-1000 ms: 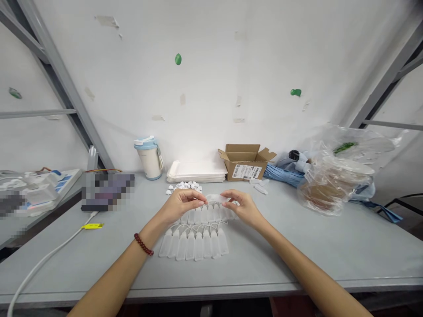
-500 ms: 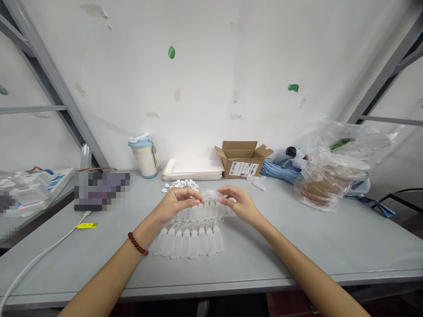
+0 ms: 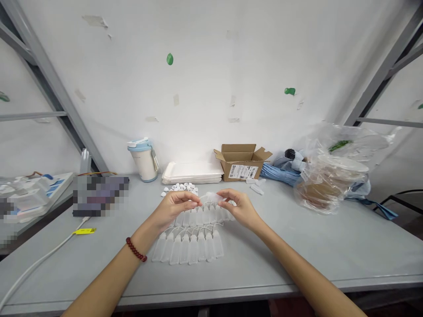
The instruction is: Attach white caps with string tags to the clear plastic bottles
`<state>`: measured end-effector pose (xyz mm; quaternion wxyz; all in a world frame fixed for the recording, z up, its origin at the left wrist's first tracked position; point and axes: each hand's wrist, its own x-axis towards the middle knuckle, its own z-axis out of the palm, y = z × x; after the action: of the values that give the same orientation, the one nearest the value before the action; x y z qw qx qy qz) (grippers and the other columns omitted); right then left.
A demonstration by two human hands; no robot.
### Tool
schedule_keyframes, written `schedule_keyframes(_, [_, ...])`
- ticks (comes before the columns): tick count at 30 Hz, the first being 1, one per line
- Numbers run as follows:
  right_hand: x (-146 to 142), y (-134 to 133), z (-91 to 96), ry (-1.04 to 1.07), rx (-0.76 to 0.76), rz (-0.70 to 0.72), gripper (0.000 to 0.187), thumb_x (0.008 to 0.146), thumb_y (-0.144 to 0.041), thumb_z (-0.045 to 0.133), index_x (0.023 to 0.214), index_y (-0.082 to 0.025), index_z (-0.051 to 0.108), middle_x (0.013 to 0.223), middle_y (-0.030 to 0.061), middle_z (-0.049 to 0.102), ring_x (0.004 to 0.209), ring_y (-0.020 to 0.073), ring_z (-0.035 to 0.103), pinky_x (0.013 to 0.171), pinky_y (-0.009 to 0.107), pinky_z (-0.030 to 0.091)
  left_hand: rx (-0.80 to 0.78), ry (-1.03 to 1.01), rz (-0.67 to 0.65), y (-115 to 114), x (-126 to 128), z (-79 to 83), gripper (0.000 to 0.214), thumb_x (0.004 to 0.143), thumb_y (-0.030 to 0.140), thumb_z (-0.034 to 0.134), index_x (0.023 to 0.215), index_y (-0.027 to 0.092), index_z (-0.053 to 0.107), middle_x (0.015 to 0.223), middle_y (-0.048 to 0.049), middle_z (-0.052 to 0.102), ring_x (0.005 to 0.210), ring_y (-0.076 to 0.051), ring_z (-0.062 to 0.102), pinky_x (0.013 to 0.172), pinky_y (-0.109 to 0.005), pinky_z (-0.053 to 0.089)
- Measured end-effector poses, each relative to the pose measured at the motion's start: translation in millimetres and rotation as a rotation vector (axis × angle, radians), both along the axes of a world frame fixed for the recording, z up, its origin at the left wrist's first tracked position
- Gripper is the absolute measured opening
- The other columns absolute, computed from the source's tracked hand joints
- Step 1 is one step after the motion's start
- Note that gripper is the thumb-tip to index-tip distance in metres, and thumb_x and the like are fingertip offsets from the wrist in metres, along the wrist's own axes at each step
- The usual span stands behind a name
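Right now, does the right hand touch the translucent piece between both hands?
Touching: head view shows the right hand pinching the translucent piece between thumb and finger.

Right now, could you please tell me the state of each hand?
Left hand: closed, apparently pinching a thin white cord.
Right hand: closed, holding a frosted plastic tube.

A white wall stands behind a grey tabletop. Grey metal frame members slant along the left and right sides, each meeting a horizontal rail. Tape remnants and green patches adhere to the wall. Illumination is bright across the wall's middle and falls off toward the upper right corner.
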<state>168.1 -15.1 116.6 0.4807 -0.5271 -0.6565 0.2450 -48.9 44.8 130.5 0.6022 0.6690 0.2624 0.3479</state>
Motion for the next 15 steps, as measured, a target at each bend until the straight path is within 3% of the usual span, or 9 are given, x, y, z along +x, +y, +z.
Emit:
schedule_keyframes(8, [-2.1,-1.0,0.0,-0.016,-0.021,0.038,0.019,0.074,-0.025,0.060,0.091,-0.020,0.065,0.093,0.0041,0.068,0.077,0.0165,0.060,0.071,0.031,0.047,-0.020,-0.112,0.077,0.3,-1.2,2.8,0.013,0.066,0.026,0.073,0.076,0.017,0.070,0.077,-0.0039,0.069,0.078,-0.017,0.060,0.071,-0.027,0.044])
schedule_keyframes(15, [-2.2,-0.1,-2.6,0.007,-0.001,0.054,0.020,0.074,-0.027,0.061,0.092,-0.019,0.065,0.093,0.0048,0.068,0.078,0.0169,0.060,0.074,0.032,0.047,0.011,-0.052,0.051,0.1,2.3,0.1,0.010,0.069,0.024,0.071,0.077,0.018,0.070,0.078,-0.0032,0.069,0.078,-0.014,0.058,0.071,-0.025,0.043])
